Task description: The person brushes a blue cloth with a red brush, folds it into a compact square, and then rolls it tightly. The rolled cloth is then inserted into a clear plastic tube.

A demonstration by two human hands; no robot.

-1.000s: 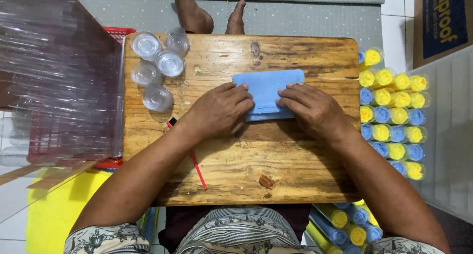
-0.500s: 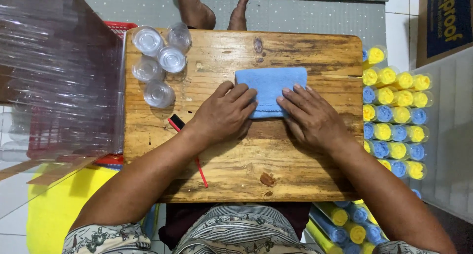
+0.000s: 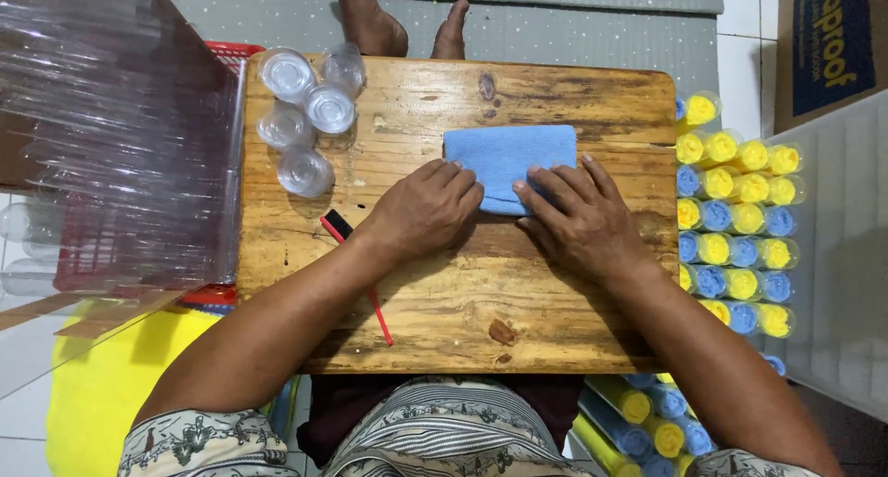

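Since a second before, the blue cloth (image 3: 509, 158) had grown shorter along the desk, its near edge folded in, and both hands had slid a little toward the near edge with it. The left hand (image 3: 427, 209) lay palm down, its grip spread flat with the fingertips pressing the cloth's near left corner. The right hand (image 3: 581, 218) lay the same way, fingers spread over the cloth's near right corner. Neither hand pinched anything.

The cloth rested around the middle of the wooden desk (image 3: 555, 338), slightly toward the far edge. The desk was a worn, knotted plank top with dark stains. At its far left corner stood a cluster of clear plastic cups (image 3: 305, 116). A red-handled tool (image 3: 356, 273) with a black tip lay near the left edge, partly under the left forearm.

Off the left edge rose a stack of clear plastic tubes (image 3: 111, 135) over a red basket (image 3: 227, 51). Beyond the right edge stood rows of yellow and blue capped tubes (image 3: 735, 218). A grey mat (image 3: 573, 24) covered the floor past the far edge, where another person's bare feet (image 3: 398, 24) stood.
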